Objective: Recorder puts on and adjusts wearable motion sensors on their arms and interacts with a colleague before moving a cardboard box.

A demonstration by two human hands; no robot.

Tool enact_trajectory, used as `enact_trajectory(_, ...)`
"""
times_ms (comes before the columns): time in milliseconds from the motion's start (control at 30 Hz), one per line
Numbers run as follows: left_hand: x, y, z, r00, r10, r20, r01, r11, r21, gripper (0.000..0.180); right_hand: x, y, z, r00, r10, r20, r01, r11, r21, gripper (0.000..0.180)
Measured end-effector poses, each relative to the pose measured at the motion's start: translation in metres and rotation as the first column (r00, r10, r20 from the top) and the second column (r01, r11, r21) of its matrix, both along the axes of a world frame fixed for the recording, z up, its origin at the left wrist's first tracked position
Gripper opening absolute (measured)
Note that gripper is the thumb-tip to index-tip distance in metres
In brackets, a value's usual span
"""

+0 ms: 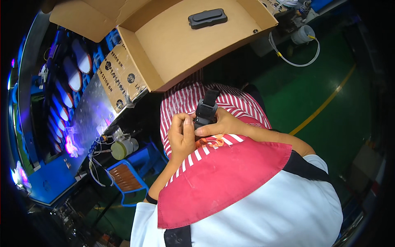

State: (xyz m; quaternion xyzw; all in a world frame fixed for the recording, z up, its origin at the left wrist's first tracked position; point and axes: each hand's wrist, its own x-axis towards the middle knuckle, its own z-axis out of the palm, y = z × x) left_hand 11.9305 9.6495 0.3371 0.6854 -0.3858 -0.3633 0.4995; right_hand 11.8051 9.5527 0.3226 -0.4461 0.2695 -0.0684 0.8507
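I'm clamping black strapped device [206, 109] in right fingers [207, 130]; left fingers [189, 128] curling alongside, grip unclear. Loosening pinch could be dropping it.

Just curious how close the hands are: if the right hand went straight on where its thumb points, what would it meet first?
Probably the left hand, just beyond that thumb's tip, though depth is unclear. The right hand itself seems to hold the black buckled strap.
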Motion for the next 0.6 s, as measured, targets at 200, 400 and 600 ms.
enact_trajectory(200,-0.008,0.011,0.005,0.994,0.097,-0.041,-0.097,0.995,0.016,0.013,-0.002,0.010,0.001,0.999,0.033,0.010,-0.033,0.999,-0.017,0.045)
enact_trajectory(400,-0.010,0.015,0.008,0.979,0.154,-0.132,-0.150,0.988,0.038,0.014,-0.003,0.012,0.008,0.999,0.050,-0.011,-0.050,0.999,0.007,0.040)
enact_trajectory(600,-0.011,0.015,0.013,0.963,0.193,-0.188,-0.179,0.980,0.090,0.014,-0.003,0.015,0.006,0.999,0.031,-0.026,-0.030,1.000,0.005,0.038)
